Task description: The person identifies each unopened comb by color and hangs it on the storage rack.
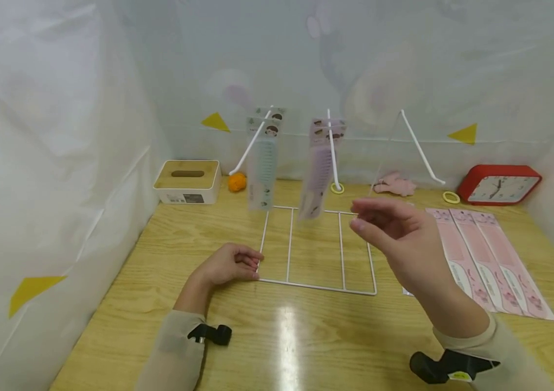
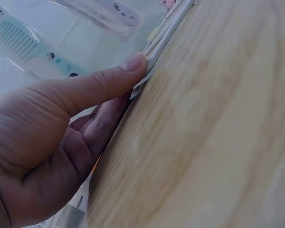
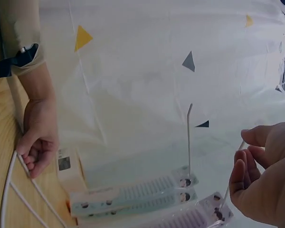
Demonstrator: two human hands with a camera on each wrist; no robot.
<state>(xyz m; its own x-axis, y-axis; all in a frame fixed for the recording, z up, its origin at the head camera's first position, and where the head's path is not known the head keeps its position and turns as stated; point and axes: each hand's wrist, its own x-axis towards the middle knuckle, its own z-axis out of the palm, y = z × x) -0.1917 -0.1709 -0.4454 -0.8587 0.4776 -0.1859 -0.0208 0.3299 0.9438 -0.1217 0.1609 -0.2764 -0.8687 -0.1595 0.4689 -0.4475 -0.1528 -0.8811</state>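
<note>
My left hand (image 1: 231,264) pinches the front left corner of a white wire display rack (image 1: 306,285), whose base lies on the wooden table. In the left wrist view, the thumb (image 2: 126,69) presses on the wire from one side, with fingers behind. Teal combs (image 1: 264,163) in clear packets hang from the rack's left hook, and purple combs (image 1: 320,163) in packets from the middle hook. The right hook (image 1: 423,146) is bare. My right hand (image 1: 403,239) is raised above the base's right side, fingers loosely curved around empty air, near the middle hook's tip.
Several pink packets (image 1: 491,260) lie on the table at right, partly behind my right forearm. Along the back stand a tissue box (image 1: 186,182), an orange ball (image 1: 237,182), a pink plush item (image 1: 395,184), yellow rings (image 1: 451,197) and a red clock (image 1: 498,184).
</note>
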